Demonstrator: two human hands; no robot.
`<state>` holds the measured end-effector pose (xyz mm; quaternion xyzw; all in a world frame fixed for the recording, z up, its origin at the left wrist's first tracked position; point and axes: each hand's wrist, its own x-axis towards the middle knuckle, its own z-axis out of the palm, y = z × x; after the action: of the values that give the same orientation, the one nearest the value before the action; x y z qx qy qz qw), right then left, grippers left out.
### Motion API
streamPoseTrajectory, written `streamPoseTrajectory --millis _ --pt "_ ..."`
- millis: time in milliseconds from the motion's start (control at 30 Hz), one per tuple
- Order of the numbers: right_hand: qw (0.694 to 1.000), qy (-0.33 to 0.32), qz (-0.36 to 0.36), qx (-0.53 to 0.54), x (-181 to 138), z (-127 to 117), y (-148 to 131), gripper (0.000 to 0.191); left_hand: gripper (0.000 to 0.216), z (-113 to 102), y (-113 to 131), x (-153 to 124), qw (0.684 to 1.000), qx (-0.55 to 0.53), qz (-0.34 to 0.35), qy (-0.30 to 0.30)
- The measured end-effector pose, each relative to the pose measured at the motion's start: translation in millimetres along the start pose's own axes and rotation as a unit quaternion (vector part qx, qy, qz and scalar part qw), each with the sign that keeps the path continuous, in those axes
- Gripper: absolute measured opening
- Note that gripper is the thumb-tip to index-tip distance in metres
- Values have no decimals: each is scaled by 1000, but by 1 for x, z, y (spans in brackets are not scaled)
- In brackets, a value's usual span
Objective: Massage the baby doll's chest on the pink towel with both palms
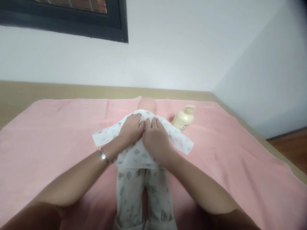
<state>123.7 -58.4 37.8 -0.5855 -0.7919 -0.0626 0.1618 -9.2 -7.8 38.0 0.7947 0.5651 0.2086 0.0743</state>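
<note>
A doll in a white shirt (137,153) and matching trousers (129,195), both with small green prints, lies with its legs towards me. Its bare round head (147,104) shows above the collar; the face is not visible. My left hand (131,128), below a silver bracelet (103,155), is on the upper middle of the shirt with its thumb and fingers bent in at the cloth. Close beside it my right hand (157,139) rests on the same place, fingers bent down onto the shirt. Both hands hide the cloth between them. The sleeves spread out to either side.
A cream pump bottle (183,118) lies tilted to the right of the doll's shoulder. Beneath everything is a pink blanket (59,127) over a tan surface (72,89). White walls (168,48) meet behind at the right, and a dark window frame (117,25) is at the upper left.
</note>
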Motion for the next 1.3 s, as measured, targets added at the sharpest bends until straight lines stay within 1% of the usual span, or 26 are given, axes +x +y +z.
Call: streamPoseTrajectory --millis 67,133,200,300,367,433,567,633,667,800,900,967,1000,1067,1100,1133,1167,1233,1300 --pt "1000 -5 -7 14 2 -2 1 53 29 1 1 1 1000 -20 -14 7" --pt "999 -21 -1 43 11 -3 9 53 32 6 2 -1 1000 -15 -2 26" --pt "996 -43 17 75 22 -3 20 52 39 11 3 -6 998 20 44 40" --pt "989 -74 49 118 35 -3 36 49 47 15 8 -19 988 83 123 48" --pt "986 -90 50 133 39 -3 42 48 47 15 13 -27 983 105 141 44" --pt "987 -96 44 124 39 -3 44 48 49 13 16 -32 982 111 148 30" --pt "993 -94 22 70 36 -3 42 49 51 8 16 -29 981 106 164 -2" --pt "994 -100 14 45 33 -4 38 51 51 4 13 -21 983 95 158 -21" --pt "994 -101 12 32 30 -5 35 53 50 1 11 -16 986 81 141 -31" --pt "996 -77 -11 -36 11 -8 15 58 42 -5 2 1 999 -8 22 -49" --pt "995 -61 -25 -75 -1 -10 3 55 40 0 -1 5 999 -26 -8 -47" --pt "994 -70 -46 -76 -2 -12 2 52 43 4 1 1 1000 -2 2 -28" --pt "992 -81 -62 -70 1 -13 4 50 44 6 3 -2 999 19 21 -19" --pt "991 -98 -83 -50 11 -14 13 46 46 6 9 -12 994 69 83 -12" --pt "991 -101 -81 -36 17 -13 19 45 45 5 13 -17 989 91 115 -12" --pt "993 -101 -66 -19 23 -12 25 43 44 3 16 -22 985 107 136 -14" --pt "994 -100 -43 -1 28 -10 30 43 42 0 20 -27 983 117 144 -14" --pt "995 -99 4 30 37 -5 38 42 41 -5 24 -33 983 120 135 -19" --pt "994 -102 25 43 40 -2 42 43 40 -9 26 -34 987 104 122 -29"
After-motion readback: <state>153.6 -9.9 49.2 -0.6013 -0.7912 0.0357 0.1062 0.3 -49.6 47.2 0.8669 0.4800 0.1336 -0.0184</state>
